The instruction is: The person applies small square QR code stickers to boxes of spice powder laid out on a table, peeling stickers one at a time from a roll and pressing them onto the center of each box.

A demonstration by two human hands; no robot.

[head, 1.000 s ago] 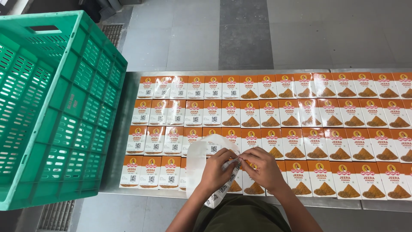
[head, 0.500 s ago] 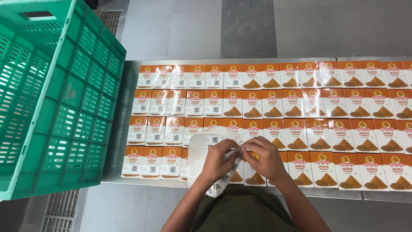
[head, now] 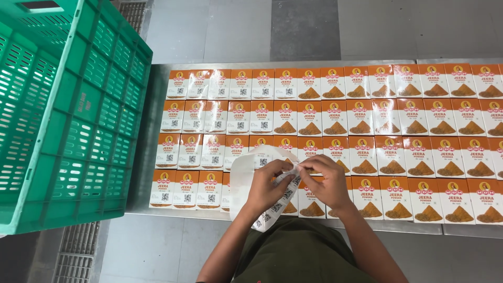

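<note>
Since the earlier frame, both hands stayed put. The left hand [head: 264, 187] and right hand [head: 326, 181] pinched a sticker strip [head: 272, 207] over the table's [head: 157, 84] boxes [head: 335, 115]; peeling appeared underway, and pressing onto a box seemed next.

A packing line: rows of orange boxes [head: 335, 126] on steel table [head: 157, 78], green crate [head: 63, 115].

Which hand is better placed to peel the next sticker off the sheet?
Probably the right hand: its fingertips pinch at the top edge of the sticker sheet, while the left hand grips and supports the sheet itself.
</note>
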